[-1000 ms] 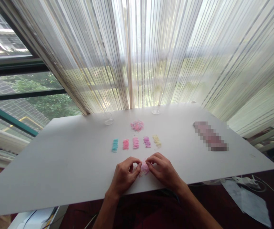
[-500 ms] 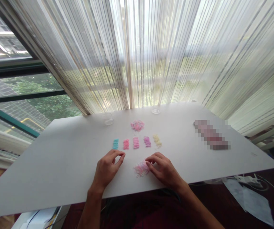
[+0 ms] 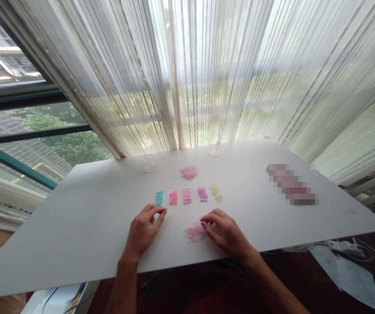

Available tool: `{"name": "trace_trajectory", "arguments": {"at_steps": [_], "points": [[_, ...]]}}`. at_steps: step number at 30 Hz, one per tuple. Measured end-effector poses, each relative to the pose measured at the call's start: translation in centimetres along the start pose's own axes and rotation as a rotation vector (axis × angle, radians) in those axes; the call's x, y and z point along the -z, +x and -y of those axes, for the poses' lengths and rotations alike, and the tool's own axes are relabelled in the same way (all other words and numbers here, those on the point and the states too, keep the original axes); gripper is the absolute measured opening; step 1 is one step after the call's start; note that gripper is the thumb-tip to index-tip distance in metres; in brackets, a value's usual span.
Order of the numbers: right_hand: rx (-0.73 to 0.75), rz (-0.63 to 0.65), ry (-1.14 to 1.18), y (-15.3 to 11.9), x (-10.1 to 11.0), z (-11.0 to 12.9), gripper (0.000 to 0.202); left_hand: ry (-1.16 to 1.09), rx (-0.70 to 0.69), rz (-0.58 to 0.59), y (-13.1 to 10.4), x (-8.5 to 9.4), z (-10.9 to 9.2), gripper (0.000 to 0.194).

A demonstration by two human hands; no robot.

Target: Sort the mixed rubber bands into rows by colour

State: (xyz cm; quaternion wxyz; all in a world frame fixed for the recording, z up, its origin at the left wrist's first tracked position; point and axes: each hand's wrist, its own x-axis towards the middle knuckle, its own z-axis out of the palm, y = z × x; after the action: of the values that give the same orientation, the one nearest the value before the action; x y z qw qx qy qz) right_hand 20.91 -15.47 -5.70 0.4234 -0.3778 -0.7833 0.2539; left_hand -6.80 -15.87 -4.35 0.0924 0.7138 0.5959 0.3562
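My left hand point(image 3: 144, 227) is pinched, thumb tip against forefinger, just below the stack of blue bands point(image 3: 159, 198). Anything between those fingertips is too small to make out. Over the right edge of a loose pile of mixed pink and white bands point(image 3: 194, 231), my right hand point(image 3: 222, 230) has its thumb and forefinger drawn together. What they hold cannot be seen. The small thin pieces look like elastic bands. To the right of the blue ones lie stacks of coral bands point(image 3: 173, 198), pink bands point(image 3: 187, 196), purple bands point(image 3: 202, 194) and yellow bands point(image 3: 216, 193), in a row.
A second mixed pile of bands point(image 3: 189, 172) lies behind the row. Two clear round containers stand at the back of the white table point(image 3: 86, 218), one on the left point(image 3: 150, 167), one further right point(image 3: 214, 151). A blurred-out pinkish object point(image 3: 292, 185) lies at right.
My left hand has drawn slightly left and down, still pinched, near the blue stack. My right hand stays at the loose pile. The whole view has shifted a little.
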Motion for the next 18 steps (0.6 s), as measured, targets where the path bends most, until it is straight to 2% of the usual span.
{"name": "trace_trajectory", "arguments": {"at_steps": [5, 8, 12, 15, 18], "points": [[-0.007, 0.011, -0.006, 0.0, 0.0, 0.0, 0.011, -0.005, 0.018, -0.072, -0.8, 1.3, 1.6, 0.021], [-0.013, 0.018, -0.006, 0.0, 0.0, -0.1, 0.011, -0.04, 0.011, -0.086, -0.9, 1.5, 1.2, 0.02], [-0.008, -0.059, -0.038, 0.0, -0.1, -0.2, 0.01, -0.169, -0.042, -0.024, -0.3, 0.1, -1.9, 0.016], [0.0, -0.138, -0.045, -0.1, -0.1, -0.3, 0.016, -0.258, -0.091, 0.084, 0.1, -1.9, -4.9, 0.014], [0.013, -0.159, -0.026, -0.1, 0.0, -0.4, 0.017, -0.298, -0.127, 0.188, 0.0, -3.7, -6.8, 0.014]]}}
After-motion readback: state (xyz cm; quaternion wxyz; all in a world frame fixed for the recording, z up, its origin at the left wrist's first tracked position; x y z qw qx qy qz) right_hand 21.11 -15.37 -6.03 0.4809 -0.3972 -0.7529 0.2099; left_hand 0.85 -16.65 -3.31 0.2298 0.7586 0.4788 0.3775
